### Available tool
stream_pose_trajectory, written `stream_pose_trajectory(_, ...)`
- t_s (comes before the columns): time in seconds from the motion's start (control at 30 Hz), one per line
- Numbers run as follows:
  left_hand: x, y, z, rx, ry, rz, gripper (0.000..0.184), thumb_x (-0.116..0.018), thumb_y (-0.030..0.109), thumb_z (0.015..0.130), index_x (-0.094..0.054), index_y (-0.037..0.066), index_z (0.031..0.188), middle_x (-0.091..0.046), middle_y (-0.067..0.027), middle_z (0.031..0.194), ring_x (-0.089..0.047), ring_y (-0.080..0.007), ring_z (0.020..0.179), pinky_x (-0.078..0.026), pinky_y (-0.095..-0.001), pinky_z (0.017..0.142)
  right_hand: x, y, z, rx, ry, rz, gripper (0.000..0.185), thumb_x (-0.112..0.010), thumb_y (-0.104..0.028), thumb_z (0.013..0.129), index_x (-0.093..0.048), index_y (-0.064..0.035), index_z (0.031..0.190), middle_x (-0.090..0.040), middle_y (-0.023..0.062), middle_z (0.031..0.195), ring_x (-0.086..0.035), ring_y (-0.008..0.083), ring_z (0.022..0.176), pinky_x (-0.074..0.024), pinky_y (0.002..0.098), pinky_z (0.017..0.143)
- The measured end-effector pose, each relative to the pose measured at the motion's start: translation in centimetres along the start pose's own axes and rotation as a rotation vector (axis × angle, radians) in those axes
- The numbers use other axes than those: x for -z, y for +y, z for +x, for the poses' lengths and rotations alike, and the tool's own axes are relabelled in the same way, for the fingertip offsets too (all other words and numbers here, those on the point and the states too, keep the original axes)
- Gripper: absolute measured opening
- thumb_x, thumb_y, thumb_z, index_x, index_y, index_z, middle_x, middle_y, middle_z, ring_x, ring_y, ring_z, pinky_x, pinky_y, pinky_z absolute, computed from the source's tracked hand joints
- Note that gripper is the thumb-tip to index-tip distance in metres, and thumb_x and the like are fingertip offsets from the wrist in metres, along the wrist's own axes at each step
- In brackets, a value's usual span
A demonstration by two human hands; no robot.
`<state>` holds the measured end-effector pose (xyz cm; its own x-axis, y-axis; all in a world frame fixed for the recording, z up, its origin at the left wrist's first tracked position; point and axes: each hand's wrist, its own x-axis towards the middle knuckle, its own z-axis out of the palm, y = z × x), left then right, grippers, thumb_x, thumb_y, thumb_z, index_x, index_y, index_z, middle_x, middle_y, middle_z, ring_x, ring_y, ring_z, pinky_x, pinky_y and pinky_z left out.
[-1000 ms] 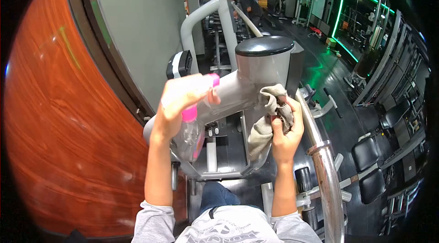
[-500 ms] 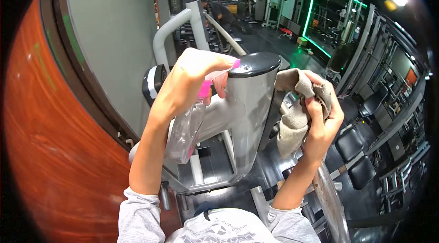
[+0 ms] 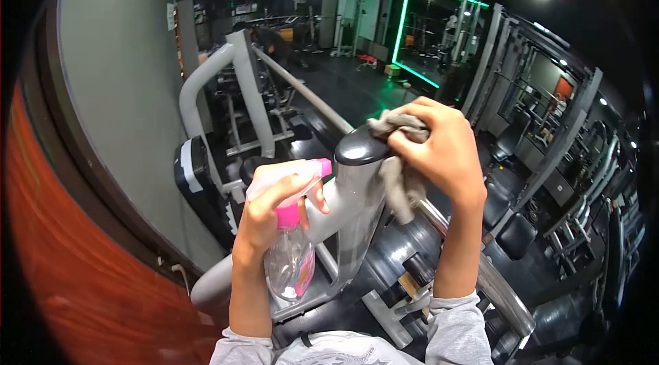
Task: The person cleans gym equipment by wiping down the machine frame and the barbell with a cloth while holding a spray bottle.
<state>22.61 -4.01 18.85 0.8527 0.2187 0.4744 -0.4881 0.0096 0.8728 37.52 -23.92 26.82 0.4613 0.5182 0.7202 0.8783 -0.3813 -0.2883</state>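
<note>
A clear spray bottle (image 3: 290, 262) with a pink collar and nozzle hangs upright from my left hand (image 3: 264, 210), whose fingers are wrapped round its trigger head. My right hand (image 3: 443, 149) is closed on a bunched grey-beige cloth (image 3: 397, 190). Part of that cloth lies at the right edge of the glossy black cap (image 3: 362, 145) on top of a grey machine post (image 3: 357, 190); the rest droops beside the post. The nozzle is just left of the cap and lower than it.
Left of me are a grey wall (image 3: 117, 90) and a brown wood-grain panel (image 3: 75, 276). A curved grey frame (image 3: 247, 83) and a black pad (image 3: 194, 176) stand ahead. Weight machines and a black seat (image 3: 517, 236) line the right. A person in dark clothes (image 3: 271, 46) is far back.
My right hand has brought the cloth left onto the cap's edge. My left hand and the spray bottle are lower, away from the cap. The view has turned right.
</note>
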Motion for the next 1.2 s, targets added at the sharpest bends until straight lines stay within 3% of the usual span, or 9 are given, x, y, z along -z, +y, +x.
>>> stream_pose_trajectory(0.17,0.6,-0.5,0.3,-0.005,-0.091,-0.060,0.049,-0.055,0.035,0.095,-0.070,-0.006,0.117,-0.069,-0.0144,0.080,-0.069,-0.0206,0.071,-0.052,-0.0270,0.050,-0.2,1.4,0.5,0.005,0.018,-0.013,0.026,-0.072,-0.024,0.077,-0.081,-0.0086,0.097,-0.074,0.0092,0.092,-0.073,0.0286,0.083,-0.0573,0.0382,0.078)
stream_pose_trajectory(0.2,0.5,-0.5,0.3,0.003,-0.084,-0.077,0.049,-0.055,0.035,0.095,-0.070,-0.006,0.117,-0.069,-0.0146,0.080,-0.069,-0.0209,0.071,-0.052,-0.0272,0.049,-0.3,0.4,0.5,0.054,-0.017,0.015,0.025,-0.070,-0.014,0.075,-0.079,-0.0024,0.096,-0.074,0.0117,0.093,-0.073,0.0249,0.083,-0.0564,0.0333,0.078)
stream_pose_trajectory(0.43,0.0,-0.9,-0.1,0.047,-0.147,-0.127,0.050,-0.055,0.034,0.094,-0.068,-0.010,0.115,-0.068,-0.0156,0.082,-0.070,-0.0229,0.070,-0.052,-0.0279,0.049,-1.0,-3.4,-1.0,0.240,-0.180,-0.013,0.024,-0.074,-0.015,0.072,-0.078,-0.0064,0.095,-0.072,0.0076,0.096,-0.072,0.0272,0.086,-0.0570,0.0361,0.079)
stream_pose_trajectory(0.53,-0.2,-1.6,-0.5,0.036,-0.141,-0.130,0.050,-0.056,0.034,0.094,-0.068,-0.010,0.113,-0.068,-0.0159,0.083,-0.071,-0.0247,0.071,-0.052,-0.0280,0.048,-0.1,0.2,-1.7,0.123,-0.058,0.179,0.028,-0.069,-0.007,0.073,-0.077,-0.0021,0.100,-0.073,0.0118,0.100,-0.072,0.0229,0.089,-0.0559,0.0322,0.084)
stream_pose_trajectory(0.57,-0.6,-1.6,-0.7,0.044,-0.140,-0.131,0.050,-0.056,0.034,0.094,-0.068,-0.010,0.113,-0.068,-0.0159,0.083,-0.071,-0.0247,0.071,-0.052,-0.0280,0.048,0.0,1.4,-2.0,0.051,-0.004,0.224,0.029,-0.072,-0.017,0.076,-0.077,-0.0048,0.102,-0.073,0.0117,0.102,-0.073,0.0293,0.090,-0.0567,0.0364,0.083)
stream_pose_trajectory(0.67,-1.6,-1.9,-1.4,0.040,-0.093,-0.117,0.049,-0.056,0.041,0.087,-0.066,-0.007,0.083,-0.069,-0.0206,0.074,-0.066,-0.0251,0.053,-0.047,-0.0278,0.043,-2.9,3.8,-3.9,-0.068,0.277,0.296,0.029,-0.073,-0.012,0.076,-0.076,-0.0032,0.104,-0.072,0.0124,0.101,-0.072,0.0295,0.091,-0.0558,0.0363,0.083)
stream_pose_trajectory(0.77,-1.6,-2.7,-2.7,0.039,-0.140,-0.117,0.052,-0.056,0.036,0.093,-0.064,-0.014,0.106,-0.066,-0.0176,0.083,-0.070,-0.0280,0.070,-0.055,-0.0316,0.050,-6.5,2.7,-6.8,0.009,0.512,0.238,0.038,-0.078,-0.004,0.075,-0.073,-0.0057,0.112,-0.068,0.0119,0.107,-0.069,0.0288,0.097,-0.0549,0.0382,0.086)
stream_pose_trajectory(0.9,-2.9,-2.9,-3.6,0.095,0.040,-0.060,0.053,-0.060,0.038,0.090,-0.065,-0.014,0.101,-0.066,-0.0185,0.082,-0.069,-0.0265,0.065,-0.055,-0.0323,0.051,-10.0,3.4,-10.4,-0.013,0.518,0.362,0.038,-0.078,0.000,0.076,-0.071,-0.0037,0.114,-0.069,0.0121,0.107,-0.069,0.0276,0.098,-0.0553,0.0368,0.087)
stream_pose_trajectory(1.2,-4.2,-3.8,-4.0,-0.057,0.027,0.424,0.053,-0.061,0.041,0.087,-0.068,-0.011,0.082,-0.071,-0.0180,0.074,-0.065,-0.0195,0.052,-0.048,-0.0276,0.052,-10.4,4.9,-9.1,0.101,0.580,0.470,0.038,-0.078,-0.001,0.075,-0.075,-0.0095,0.112,-0.067,0.0103,0.103,-0.068,0.0268,0.094,-0.0545,0.0355,0.082)
